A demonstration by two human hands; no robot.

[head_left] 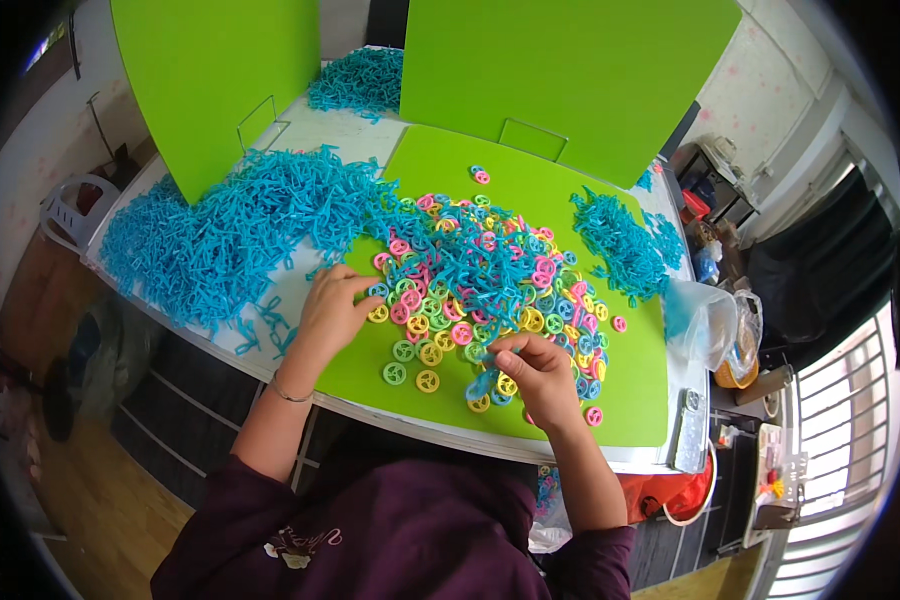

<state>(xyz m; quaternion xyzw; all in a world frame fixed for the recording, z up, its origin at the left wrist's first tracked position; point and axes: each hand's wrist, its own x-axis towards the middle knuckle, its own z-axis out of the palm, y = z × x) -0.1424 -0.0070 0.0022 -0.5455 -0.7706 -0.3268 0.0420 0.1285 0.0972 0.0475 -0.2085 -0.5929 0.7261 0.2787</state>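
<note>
At the left side of a mixed pile, my left hand (pixel 332 315) pinches a small blue plastic wheel (pixel 379 290) between thumb and fingers. My right hand (pixel 537 375) is closed on a blue plastic piece (pixel 482 384) over the near part of the pile; its exact shape is blurred. Between and beyond my hands lie many small spoked wheels in pink, yellow, green and blue. Heaped on top of them are blue forked plastic pieces (pixel 480 265). A green wheel (pixel 395 373) and a yellow wheel (pixel 427 381) lie apart, near the front edge.
A large heap of blue pieces (pixel 260 220) covers the table's left side, with smaller heaps at the right (pixel 620 245) and back (pixel 360 80). Upright green boards (pixel 570 70) stand behind the green mat (pixel 630 400). A phone (pixel 689 430) lies at the right corner, near a clear plastic bag (pixel 700 320).
</note>
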